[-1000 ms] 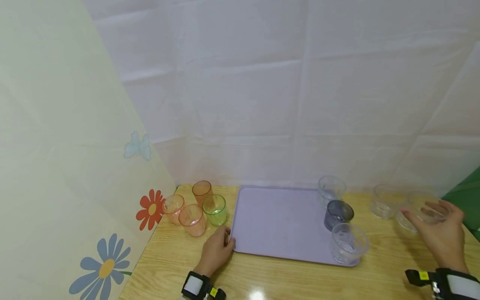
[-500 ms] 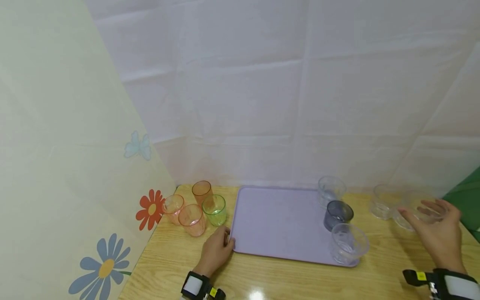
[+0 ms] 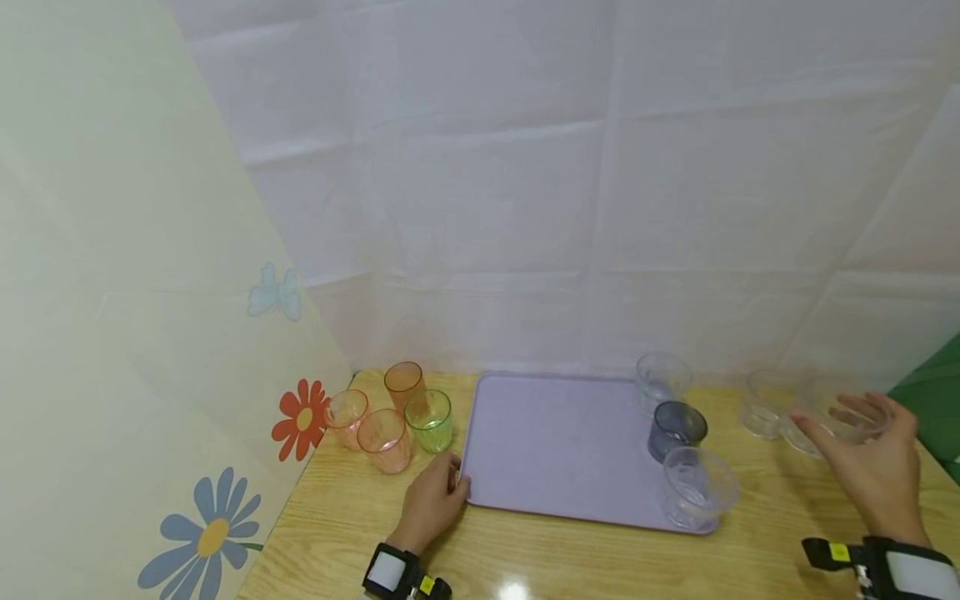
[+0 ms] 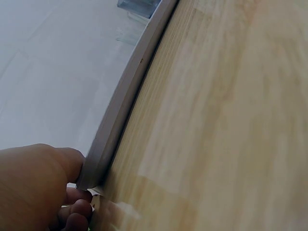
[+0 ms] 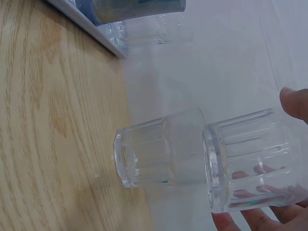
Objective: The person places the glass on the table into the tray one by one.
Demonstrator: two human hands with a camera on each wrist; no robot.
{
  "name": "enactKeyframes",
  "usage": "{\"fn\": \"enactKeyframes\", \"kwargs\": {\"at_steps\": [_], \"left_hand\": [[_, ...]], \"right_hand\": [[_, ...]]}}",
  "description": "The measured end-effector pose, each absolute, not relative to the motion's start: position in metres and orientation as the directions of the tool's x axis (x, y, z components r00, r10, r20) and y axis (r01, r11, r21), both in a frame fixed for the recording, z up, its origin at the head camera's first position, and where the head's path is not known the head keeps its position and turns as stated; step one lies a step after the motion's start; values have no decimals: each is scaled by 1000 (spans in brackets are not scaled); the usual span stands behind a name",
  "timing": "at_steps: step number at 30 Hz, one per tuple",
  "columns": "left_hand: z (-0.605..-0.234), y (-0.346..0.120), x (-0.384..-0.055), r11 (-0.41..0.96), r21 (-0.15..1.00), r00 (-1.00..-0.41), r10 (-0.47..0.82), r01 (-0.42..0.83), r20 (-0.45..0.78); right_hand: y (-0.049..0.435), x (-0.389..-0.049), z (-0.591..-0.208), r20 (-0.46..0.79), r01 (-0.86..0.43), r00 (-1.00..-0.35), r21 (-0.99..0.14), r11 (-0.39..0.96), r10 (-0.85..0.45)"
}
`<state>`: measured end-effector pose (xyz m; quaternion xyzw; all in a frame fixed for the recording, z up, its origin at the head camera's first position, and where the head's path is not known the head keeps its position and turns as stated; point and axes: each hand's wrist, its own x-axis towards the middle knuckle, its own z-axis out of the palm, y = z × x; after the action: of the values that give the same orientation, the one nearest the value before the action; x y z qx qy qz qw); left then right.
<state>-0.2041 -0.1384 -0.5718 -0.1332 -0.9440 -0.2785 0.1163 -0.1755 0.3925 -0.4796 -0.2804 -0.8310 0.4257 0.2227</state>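
Note:
My left hand (image 3: pixel 432 502) pinches the near left corner of a lilac tray (image 3: pixel 555 450). In the left wrist view its thumb lies over the tray's rim (image 4: pixel 122 94) and the other fingers curl below. Far to the right, my right hand (image 3: pixel 877 471) grips a clear glass (image 5: pixel 255 159) between thumb and fingers, its base off the table in the right wrist view. Close to its left, another clear glass (image 3: pixel 761 417) stands upright on the table. A clear glass (image 3: pixel 663 392), a dark grey glass (image 3: pixel 673 437) and a second clear glass (image 3: pixel 693 492) line the tray's right end.
Left of the tray stand an amber glass (image 3: pixel 403 387), a green glass (image 3: pixel 433 429) and two pinkish-orange glasses (image 3: pixel 386 450). A white sheet (image 3: pixel 480 208) hangs behind the wooden table (image 3: pixel 592 558). Something green (image 3: pixel 933 400) is at the right edge.
My right hand has shifted slightly left with the clear glass, nearer the other clear glass. The left hand and the tray have stayed put.

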Motion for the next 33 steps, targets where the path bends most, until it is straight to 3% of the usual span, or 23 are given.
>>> {"fn": "enactKeyframes", "kwargs": {"at_steps": [33], "left_hand": [[-571,-138,-205,815,487,-937,185,315,298]], "right_hand": [[377,-175,-475,172,224,-776,-824,520,607]]}}
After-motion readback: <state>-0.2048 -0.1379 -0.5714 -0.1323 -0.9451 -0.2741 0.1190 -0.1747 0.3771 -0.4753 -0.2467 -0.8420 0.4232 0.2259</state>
